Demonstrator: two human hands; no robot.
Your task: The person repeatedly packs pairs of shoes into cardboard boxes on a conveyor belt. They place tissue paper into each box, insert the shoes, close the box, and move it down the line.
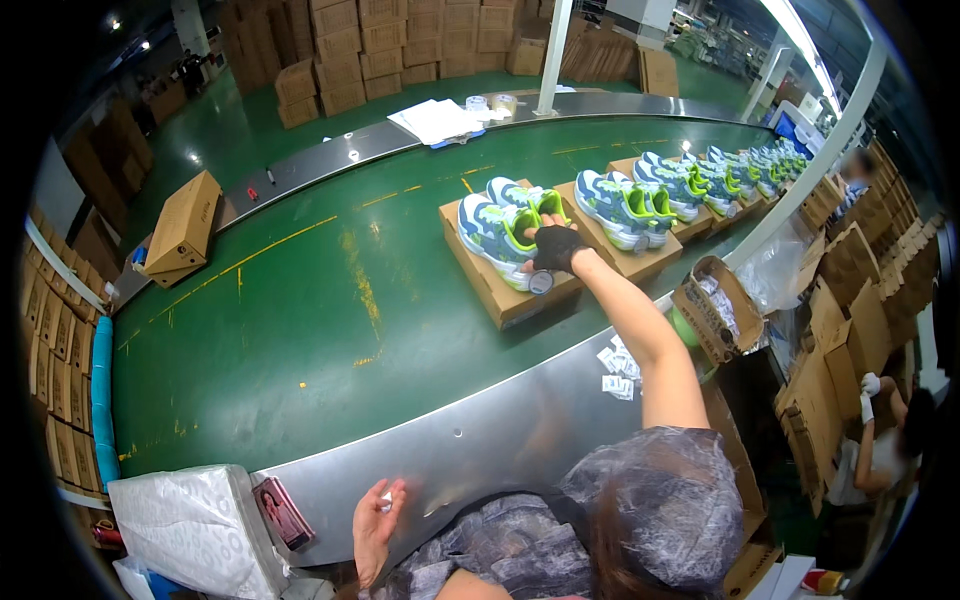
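Observation:
A pair of white, blue and lime-green sneakers sits on a brown cardboard shoebox on the green conveyor belt. My right hand, in a black fingerless glove, reaches out to the heel of the nearer sneaker. Its fingers are at the lime collar and the thumb is low at the heel, so the grip is partly hidden. Beside the thumb shows a round white tag. Low over the steel ledge, my bare left hand has curled fingers around a small white packet.
Several similar sneaker pairs on boxes line up to the right. Small white sachets lie on the steel ledge, near an open carton. A closed shoebox stands far left; papers lie across the belt. A gloved co-worker is at right.

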